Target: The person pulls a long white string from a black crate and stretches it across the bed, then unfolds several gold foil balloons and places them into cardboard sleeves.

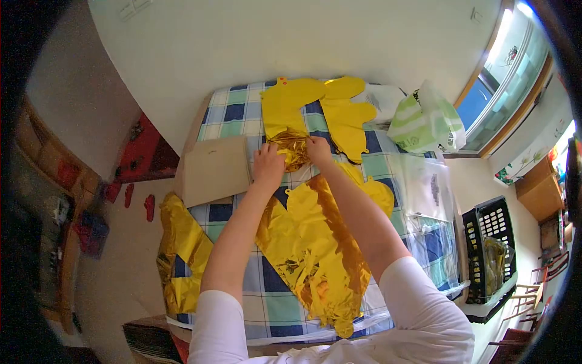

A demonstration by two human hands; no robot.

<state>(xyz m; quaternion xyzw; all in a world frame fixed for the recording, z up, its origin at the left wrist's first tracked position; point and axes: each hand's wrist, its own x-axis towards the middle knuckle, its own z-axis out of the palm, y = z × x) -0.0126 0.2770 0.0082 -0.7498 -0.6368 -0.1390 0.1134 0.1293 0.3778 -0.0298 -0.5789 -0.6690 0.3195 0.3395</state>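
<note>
Both hands are at a crumpled gold foil piece [292, 145] near the middle of the checked bed cover. At its left edge, my left hand [268, 161] has its fingers bent onto the foil. My right hand [317, 150] pinches the foil's right edge. Flat yellow foil [285, 97] continues above the crumpled part. Another flat yellow foil shape [347, 121] lies to the right of it. Between my forearms is a large, wrinkled gold foil sheet [312, 236]. A further gold foil piece [182, 242] hangs at the left edge.
A cardboard sheet [216, 170] lies left of my left hand. On the right are a green and white plastic bag [424, 121] and clear plastic packaging [424, 188]. A black basket [490, 249] stands beyond the bed's right edge.
</note>
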